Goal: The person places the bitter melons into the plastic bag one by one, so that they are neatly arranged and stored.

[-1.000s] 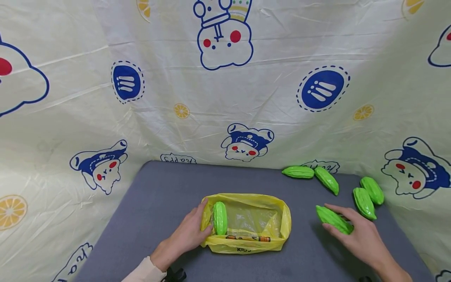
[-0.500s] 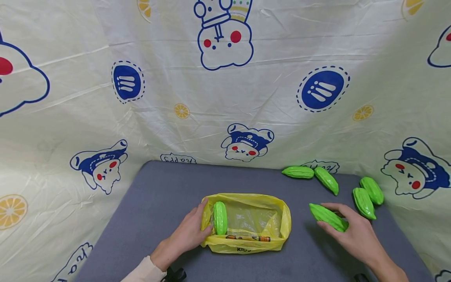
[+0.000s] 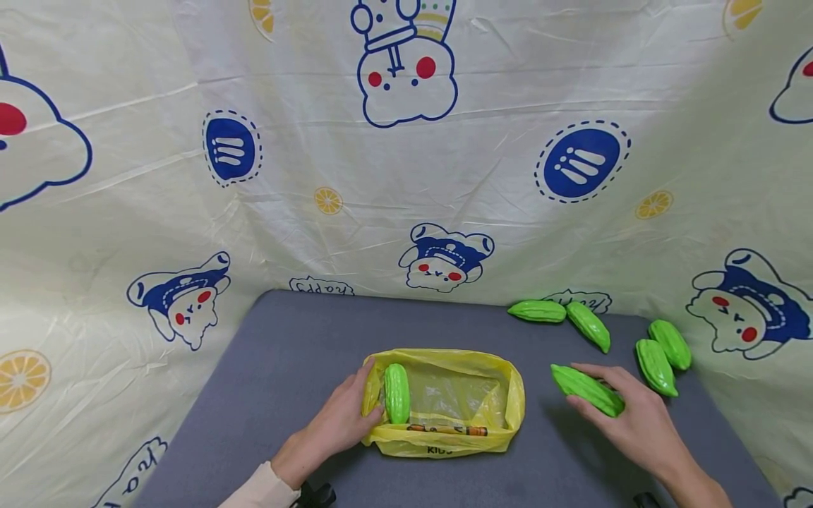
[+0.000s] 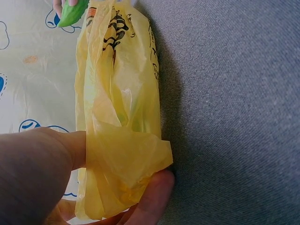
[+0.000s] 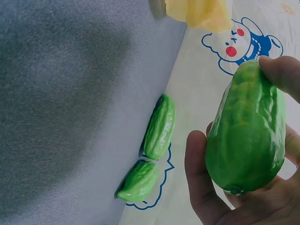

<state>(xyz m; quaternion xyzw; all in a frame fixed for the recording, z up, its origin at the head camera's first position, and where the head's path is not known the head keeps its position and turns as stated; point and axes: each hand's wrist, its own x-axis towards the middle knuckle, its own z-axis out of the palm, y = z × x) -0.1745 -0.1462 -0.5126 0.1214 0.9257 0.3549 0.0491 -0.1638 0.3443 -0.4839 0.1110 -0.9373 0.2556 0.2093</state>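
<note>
A yellow plastic bag point(image 3: 444, 446) lies with its mouth spread wide in the middle of the table, one green bitter melon point(image 3: 396, 394) inside at its left end. The left hand point(image 3: 343, 413) grips the bag's left rim; in the left wrist view the thumb and fingers are on either side of the yellow film. To the right of the bag, the right hand point(image 3: 635, 416) holds another bitter melon point(image 3: 586, 390) above the table between thumb and fingers. The right wrist view shows this held bitter melon point(image 5: 246, 136) close up, its bumpy ridged skin shiny.
Two bitter melons lie at the back edge of the grey table point(image 3: 305, 346), a left one point(image 3: 537, 311) and a slanted one point(image 3: 588, 327). Two more, a nearer one point(image 3: 657, 367) and a farther one point(image 3: 670, 344), lie at the right edge. A printed pale sheet point(image 3: 381, 169) rises behind.
The right hand has moved a short way left towards the bag with the bitter melon in its grip. The left hand and the bag stay where they were.
</note>
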